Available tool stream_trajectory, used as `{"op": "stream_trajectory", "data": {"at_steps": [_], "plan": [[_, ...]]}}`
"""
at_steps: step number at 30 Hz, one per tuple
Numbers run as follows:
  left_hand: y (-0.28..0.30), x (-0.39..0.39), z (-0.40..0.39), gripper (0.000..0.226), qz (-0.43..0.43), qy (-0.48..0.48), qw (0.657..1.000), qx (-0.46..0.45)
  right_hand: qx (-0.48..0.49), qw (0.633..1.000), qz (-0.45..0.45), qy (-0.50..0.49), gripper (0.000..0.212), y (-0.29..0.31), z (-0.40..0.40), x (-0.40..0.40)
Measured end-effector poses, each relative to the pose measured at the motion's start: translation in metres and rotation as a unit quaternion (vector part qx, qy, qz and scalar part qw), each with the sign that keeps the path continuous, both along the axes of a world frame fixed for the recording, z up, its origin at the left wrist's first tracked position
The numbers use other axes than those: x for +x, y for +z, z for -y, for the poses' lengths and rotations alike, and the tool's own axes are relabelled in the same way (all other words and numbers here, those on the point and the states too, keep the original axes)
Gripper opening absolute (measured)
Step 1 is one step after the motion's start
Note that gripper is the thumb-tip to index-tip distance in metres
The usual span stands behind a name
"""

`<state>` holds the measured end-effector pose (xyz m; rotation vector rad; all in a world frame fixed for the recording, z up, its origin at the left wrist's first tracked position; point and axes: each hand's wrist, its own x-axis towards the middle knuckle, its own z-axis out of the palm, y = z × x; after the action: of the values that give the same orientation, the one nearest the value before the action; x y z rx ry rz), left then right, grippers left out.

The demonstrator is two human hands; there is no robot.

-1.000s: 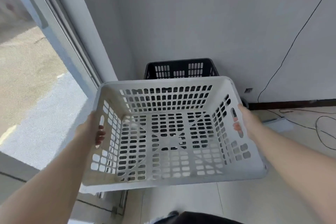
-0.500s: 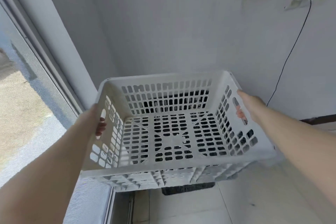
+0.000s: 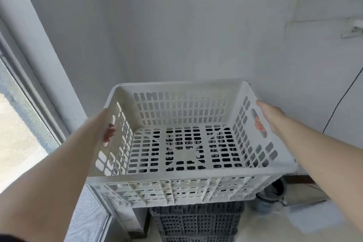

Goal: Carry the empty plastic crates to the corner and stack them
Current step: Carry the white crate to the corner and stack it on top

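holding the white crate (image 3: 182, 141) level above the black crate (image 3: 198, 220), right in the corner where the wall (image 3: 176, 25) meets the window frame (image 3: 35, 76). gripped on both short sides: left hand (image 3: 100, 125) against the outside of the left wall with fingertips curled through the handle slot and showing inside, right hand (image 3: 269, 118) on the right wall the same way, fingers hooked through the slot there. seen through the slotted floor of the white crate, dark bars of the black crate directly beneath, so roughly lined up already; impossible to tell whether the two touch yet, though the white base looks to sit just over the black rim.

probably the moment for lowering and seating. best done by keeping the crate flat, matching its long sides to the long sides below, and checking all four corners rather than only the near edge, since the far rim of the black crate is hidden. worth easing down slowly and feeling for the base dropping inside the rim instead of perching on it. fingers to slide out of the slots only after the weight settles, to avoid pinching or tipping. a round dark object (image 3: 271, 190) near the right of the stack on the floor, plus a cable (image 3: 341, 102) down the wall, both worth keeping clear of when stepping back.
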<state>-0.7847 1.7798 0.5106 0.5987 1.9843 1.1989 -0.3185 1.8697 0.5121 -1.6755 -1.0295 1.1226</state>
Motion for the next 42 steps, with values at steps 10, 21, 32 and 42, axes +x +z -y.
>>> {"op": "stream_trajectory", "data": {"at_steps": [10,21,32,42], "plan": [[-0.005,0.004,-0.086,0.044,0.031,-0.03,0.998,-0.045,-0.023,1.0,0.012,-0.002,0.04,-0.006,-0.092,-0.01],[-0.026,0.003,-0.154,0.042,0.064,-0.088,0.989,-0.099,-0.098,0.994,0.043,-0.008,0.06,-0.027,-0.147,-0.022],[-0.044,-0.002,-0.172,0.039,-0.025,-0.036,0.995,-0.095,-0.153,0.951,0.267,0.03,0.052,-0.029,-0.164,-0.03],[-0.028,0.036,-0.13,0.067,-0.445,-0.155,0.866,-0.166,0.08,0.8,0.545,0.235,0.076,-0.019,-0.117,-0.07]]}}
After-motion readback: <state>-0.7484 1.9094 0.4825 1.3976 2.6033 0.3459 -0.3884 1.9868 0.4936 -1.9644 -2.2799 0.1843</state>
